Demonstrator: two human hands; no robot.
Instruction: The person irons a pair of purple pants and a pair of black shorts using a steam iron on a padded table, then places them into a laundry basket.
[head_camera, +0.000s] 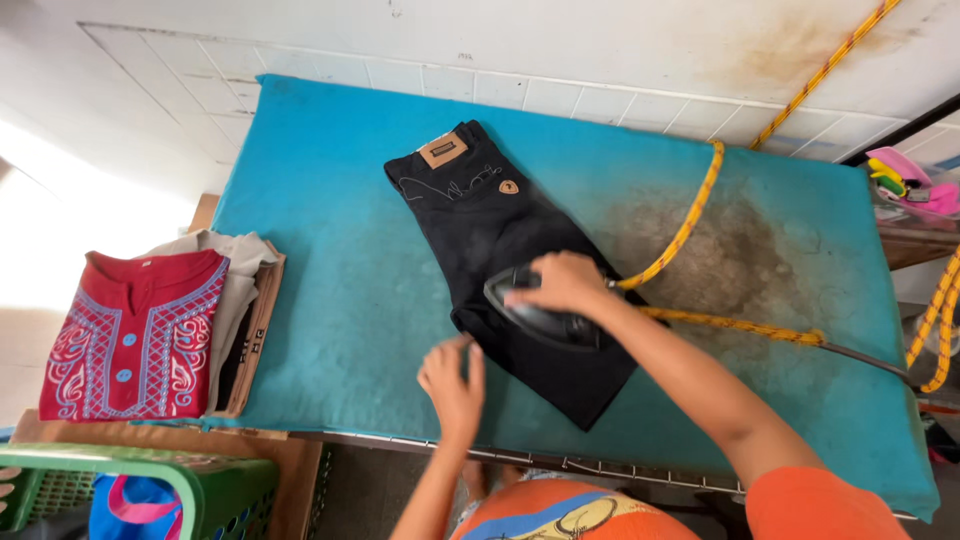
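Observation:
A pair of folded black jeans (480, 215) lies diagonally on a teal padded ironing table (340, 270). My right hand (566, 282) grips the handle of a dark clothes iron (540, 318) that rests on the jeans' lower half. My left hand (452, 383), fingers loosely spread, touches the near edge of the jeans just left of the iron. A yellow braided cord (690, 215) runs from the iron up across the table to the wall.
A stack of folded clothes topped by a red embroidered shirt (130, 335) sits at the table's left end. A green plastic basket (150, 490) stands at lower left. Pink and yellow items (905, 180) lie on a shelf at right. A scorched patch (740, 260) marks the cloth.

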